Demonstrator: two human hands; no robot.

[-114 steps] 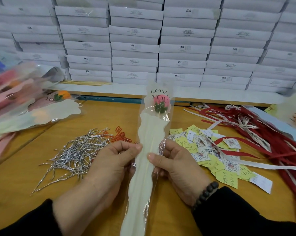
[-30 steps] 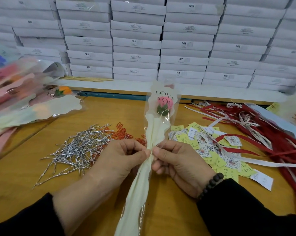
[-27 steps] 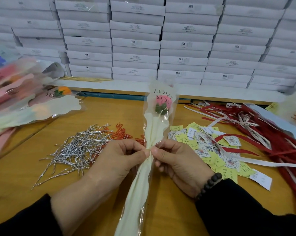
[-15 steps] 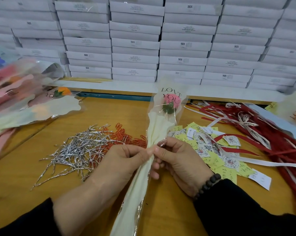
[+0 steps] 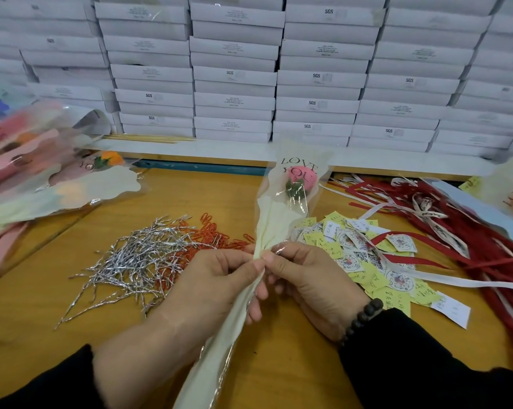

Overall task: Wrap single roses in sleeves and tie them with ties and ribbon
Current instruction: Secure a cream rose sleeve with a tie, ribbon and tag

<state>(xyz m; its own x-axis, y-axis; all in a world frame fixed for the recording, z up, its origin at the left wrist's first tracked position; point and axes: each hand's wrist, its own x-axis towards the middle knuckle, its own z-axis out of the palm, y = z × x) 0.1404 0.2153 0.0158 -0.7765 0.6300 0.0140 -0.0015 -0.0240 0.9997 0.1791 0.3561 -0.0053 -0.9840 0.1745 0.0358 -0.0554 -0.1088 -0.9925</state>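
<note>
Both hands, left hand (image 5: 216, 278) and right hand (image 5: 305, 278), pinch gathered sleeve (image 5: 274, 225) below rose (image 5: 301, 178). We judge risk: gather springs open if either releases reaching for silver ties (image 5: 137, 258) on desk (image 5: 42, 305).

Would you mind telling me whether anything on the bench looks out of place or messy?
Mostly loose supplies: orange paper clips are tangled into the silver ties, and tags lie scattered under red ribbon. The sleeve looks undamaged.
</note>
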